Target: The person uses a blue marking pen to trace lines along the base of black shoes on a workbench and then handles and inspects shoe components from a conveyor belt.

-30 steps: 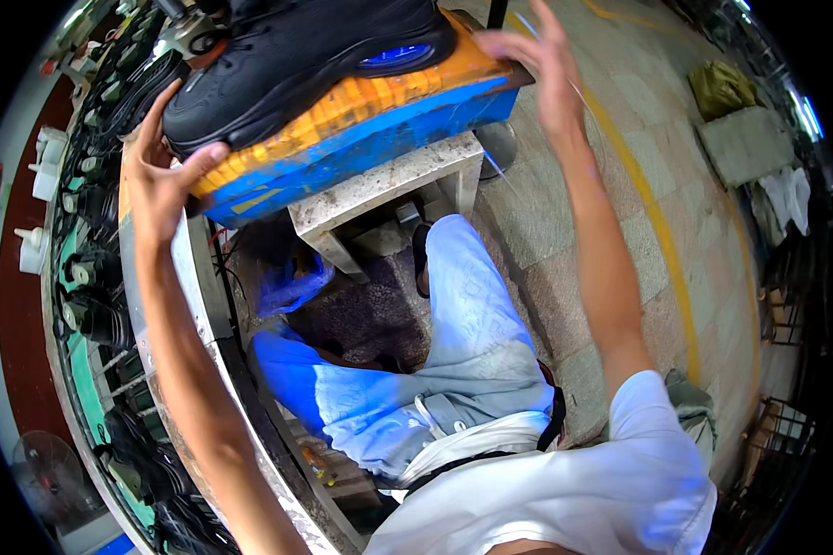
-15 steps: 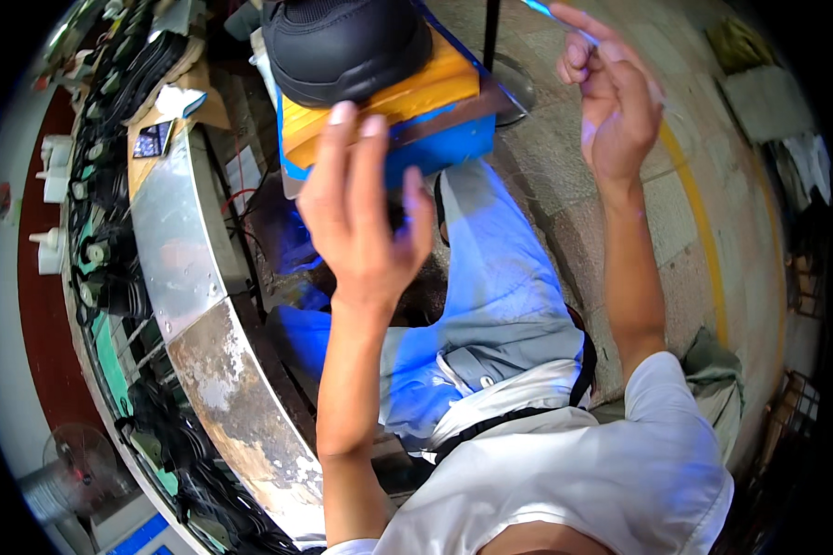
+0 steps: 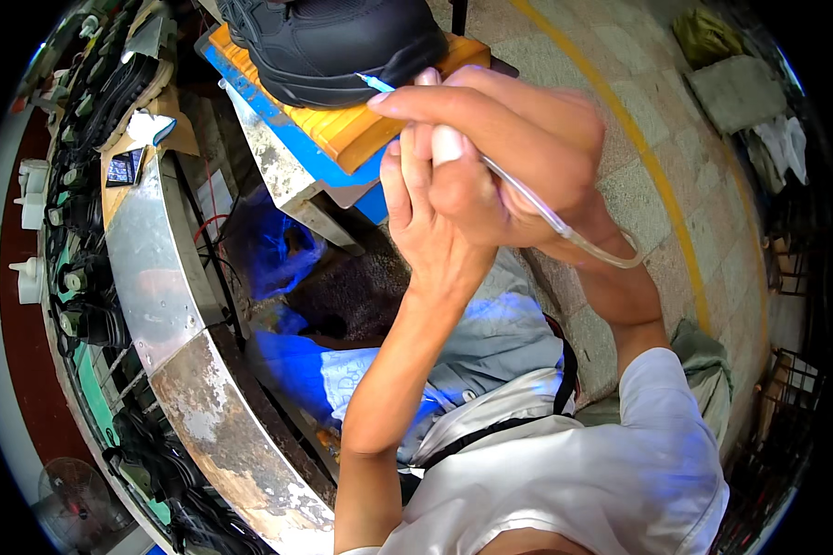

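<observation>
A black shoe point(image 3: 342, 46) rests on a ridged yellow block point(image 3: 342, 134) over a blue base point(image 3: 287, 129), at the top of the head view. My right hand point(image 3: 528, 148) is closed around a slim pen-like tool point(image 3: 528, 194). The tool's blue tip is at the shoe's lower edge, just above the sole, and its pale, flexible tail curls back past my wrist. Beneath the right hand, my left hand point(image 3: 444, 231) reaches up to the block and the toe with its visible fingers stretched out. Part of the left hand's fingers is hidden behind the right hand.
To the left runs a curved metal-edged bench point(image 3: 157, 268) beside a row of black shoes point(image 3: 93, 314). A phone point(image 3: 124, 167) and a white-and-blue item point(image 3: 150, 129) lie on cardboard there. A yellow line point(image 3: 643, 129) crosses the tiled floor on the right.
My right hand has swung left and down, bringing the tool's tip to the shoe. The shoe and its base have turned. My left hand has moved right in the view, now partly under the right.
</observation>
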`<control>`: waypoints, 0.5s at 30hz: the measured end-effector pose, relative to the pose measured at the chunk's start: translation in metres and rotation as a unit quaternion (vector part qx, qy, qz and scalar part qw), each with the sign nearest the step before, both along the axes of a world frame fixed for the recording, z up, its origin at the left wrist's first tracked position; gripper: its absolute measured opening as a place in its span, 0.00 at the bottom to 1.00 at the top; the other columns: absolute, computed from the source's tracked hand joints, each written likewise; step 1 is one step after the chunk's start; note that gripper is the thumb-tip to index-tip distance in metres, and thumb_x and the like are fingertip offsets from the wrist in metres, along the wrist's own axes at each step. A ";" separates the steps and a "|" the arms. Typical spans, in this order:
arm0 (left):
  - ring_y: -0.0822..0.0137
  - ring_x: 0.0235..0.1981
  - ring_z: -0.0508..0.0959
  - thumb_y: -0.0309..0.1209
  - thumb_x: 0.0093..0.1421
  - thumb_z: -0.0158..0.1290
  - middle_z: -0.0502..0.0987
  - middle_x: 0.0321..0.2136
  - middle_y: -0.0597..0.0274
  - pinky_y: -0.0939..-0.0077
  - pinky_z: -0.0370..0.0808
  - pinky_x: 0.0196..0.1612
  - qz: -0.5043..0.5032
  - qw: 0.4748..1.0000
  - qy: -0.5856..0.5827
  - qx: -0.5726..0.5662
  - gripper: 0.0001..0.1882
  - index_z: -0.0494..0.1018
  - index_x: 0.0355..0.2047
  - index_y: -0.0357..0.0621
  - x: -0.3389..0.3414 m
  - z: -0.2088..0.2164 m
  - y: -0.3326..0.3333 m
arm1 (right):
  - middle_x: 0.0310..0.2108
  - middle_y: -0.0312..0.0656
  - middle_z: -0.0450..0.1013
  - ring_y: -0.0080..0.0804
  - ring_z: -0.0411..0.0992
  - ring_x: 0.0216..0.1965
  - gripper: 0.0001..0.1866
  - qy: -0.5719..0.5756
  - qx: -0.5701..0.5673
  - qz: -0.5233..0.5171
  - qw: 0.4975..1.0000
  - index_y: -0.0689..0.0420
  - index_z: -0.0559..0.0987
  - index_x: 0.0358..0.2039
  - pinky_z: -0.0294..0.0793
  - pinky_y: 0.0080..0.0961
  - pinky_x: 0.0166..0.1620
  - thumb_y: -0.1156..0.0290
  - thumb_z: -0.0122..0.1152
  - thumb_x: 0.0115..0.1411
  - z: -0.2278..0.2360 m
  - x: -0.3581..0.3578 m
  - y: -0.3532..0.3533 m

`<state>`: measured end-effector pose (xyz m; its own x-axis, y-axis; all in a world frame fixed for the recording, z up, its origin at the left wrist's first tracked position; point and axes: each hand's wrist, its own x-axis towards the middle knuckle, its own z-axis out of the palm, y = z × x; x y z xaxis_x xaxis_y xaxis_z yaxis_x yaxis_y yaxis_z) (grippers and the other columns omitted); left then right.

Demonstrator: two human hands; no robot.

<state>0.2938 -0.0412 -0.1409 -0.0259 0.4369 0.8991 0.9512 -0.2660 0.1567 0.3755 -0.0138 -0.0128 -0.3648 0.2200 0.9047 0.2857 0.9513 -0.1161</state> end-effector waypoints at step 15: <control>0.55 0.57 0.74 0.35 0.66 0.54 0.73 0.67 0.51 0.61 0.69 0.62 0.050 0.988 0.069 -0.128 0.25 0.76 0.61 0.37 -0.030 0.049 -0.033 | 0.24 0.46 0.79 0.35 0.81 0.25 0.12 -0.021 0.018 0.017 0.999 0.66 0.86 0.37 0.80 0.26 0.29 0.80 0.55 0.59 0.022 0.009 0.006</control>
